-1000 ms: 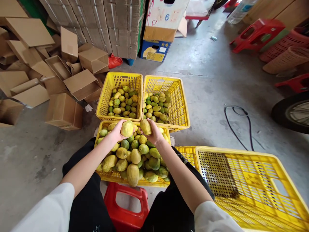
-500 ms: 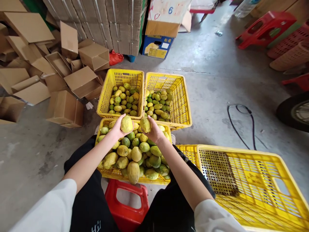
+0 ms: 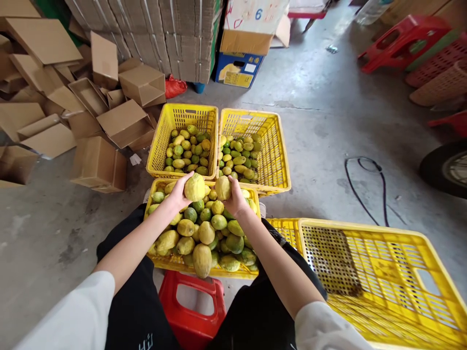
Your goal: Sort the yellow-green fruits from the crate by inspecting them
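1. Biggest thing around: a messy heap of cardboard boxes (image 3: 122,124), off past the far left corner of the near crate. I'll use that crate as the landmark for everything.
2. Next up, a long yellow crate (image 3: 386,267), just right of the near crate.
3. The near crate (image 3: 171,266) itself, between the person's legs and heaped with yellow-green fruit. With a pile that loose, I'd go for the top ones and not dig, or stuff could roll over the rim.
4. Two more crates, left one (image 3: 156,150) and right one (image 3: 272,155), side by side right behind the near crate, both part-filled with fruit.
5. Red stool (image 3: 193,325), just on the person's side of the near crate. Worth watching the knees there, imo.
6. Hands: left hand (image 3: 179,192) and right hand (image 3: 238,197), both over the far part of the near crate, each opened about a fruit's width and curled round one. Some fingers are hidden.
7. The two held fruits, left fruit (image 3: 194,187) and right fruit (image 3: 223,188), above the near crate's pile, close together but apart. Light grip, I'd say: squeezing could bruise them, and a gap avoids knocks.
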A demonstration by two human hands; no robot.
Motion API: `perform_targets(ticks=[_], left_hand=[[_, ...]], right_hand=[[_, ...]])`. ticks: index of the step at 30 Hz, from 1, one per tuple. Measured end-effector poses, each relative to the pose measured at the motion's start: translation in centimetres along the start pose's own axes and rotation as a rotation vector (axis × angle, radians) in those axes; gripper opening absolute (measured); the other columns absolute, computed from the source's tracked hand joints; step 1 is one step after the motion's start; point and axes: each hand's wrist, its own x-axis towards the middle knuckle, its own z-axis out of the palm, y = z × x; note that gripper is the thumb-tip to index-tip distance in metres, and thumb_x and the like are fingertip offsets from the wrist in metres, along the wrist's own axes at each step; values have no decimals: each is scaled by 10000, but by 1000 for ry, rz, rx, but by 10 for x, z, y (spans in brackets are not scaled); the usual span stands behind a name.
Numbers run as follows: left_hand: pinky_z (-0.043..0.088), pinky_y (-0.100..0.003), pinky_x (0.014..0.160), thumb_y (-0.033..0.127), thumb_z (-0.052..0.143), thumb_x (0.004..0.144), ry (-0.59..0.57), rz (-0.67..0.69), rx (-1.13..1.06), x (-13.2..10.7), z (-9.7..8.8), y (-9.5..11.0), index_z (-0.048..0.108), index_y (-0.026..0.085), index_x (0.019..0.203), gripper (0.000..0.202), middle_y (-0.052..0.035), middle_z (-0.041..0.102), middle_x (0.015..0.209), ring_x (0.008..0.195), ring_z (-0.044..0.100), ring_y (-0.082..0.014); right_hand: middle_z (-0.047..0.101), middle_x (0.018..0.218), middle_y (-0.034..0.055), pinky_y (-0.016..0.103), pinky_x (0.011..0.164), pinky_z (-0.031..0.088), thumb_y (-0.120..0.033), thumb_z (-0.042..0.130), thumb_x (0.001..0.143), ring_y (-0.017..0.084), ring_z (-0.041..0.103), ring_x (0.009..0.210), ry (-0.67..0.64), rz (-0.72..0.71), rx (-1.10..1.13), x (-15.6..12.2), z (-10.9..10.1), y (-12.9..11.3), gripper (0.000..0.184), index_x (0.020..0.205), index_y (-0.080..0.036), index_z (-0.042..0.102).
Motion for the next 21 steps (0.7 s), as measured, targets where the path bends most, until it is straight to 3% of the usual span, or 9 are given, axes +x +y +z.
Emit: perform_targets(ticks=[7, 11, 13, 16, 21], left_hand=[[791, -487, 889, 331, 493, 1256, -16, -100, -50, -6, 2, 0, 813, 132, 1365, 392, -133, 871, 951, 831, 884, -292], [793, -487, 905, 419, 649, 1232, -9, -83, -13, 3, -6, 1, 791, 158, 1227, 297, -116, 860, 937, 824, 880, -280], [787, -462, 928, 372, 757, 1180, -1, -52, 30, 6, -9, 0, 783, 172, 1166, 202, -101, 853, 927, 829, 882, -272], [777, -427, 959, 263, 791, 1140, -14, -12, 62, 7, -9, -1, 782, 177, 1121, 88, -79, 836, 906, 839, 875, -254], [778, -427, 947, 252, 760, 1158, 41, 24, 1, 0, -5, 0, 752, 203, 1107, 71, -41, 790, 869, 771, 798, -213]], right_hand=[[774, 784, 20, 246, 498, 538, -428, 575, 1263, 196, 741, 669, -42, 43, -1, 3, -1, 2, 348, 1058, -228, 774], [775, 817, -1, 229, 561, 589, -444, 824, 1152, 177, 728, 676, -96, -8, -10, 6, -6, 5, 245, 1021, -247, 758], [760, 802, -14, 216, 579, 601, -385, 880, 1121, 158, 711, 657, -76, 9, -15, 3, -5, 4, 240, 994, -250, 728], [739, 766, -11, 214, 571, 620, -340, 761, 1199, 149, 677, 623, -12, 104, 41, -5, 0, -1, 244, 984, -249, 690], [712, 751, 22, 217, 558, 621, -401, 594, 1271, 150, 643, 620, 23, 144, 112, -15, 4, -8, 341, 993, -224, 685]])
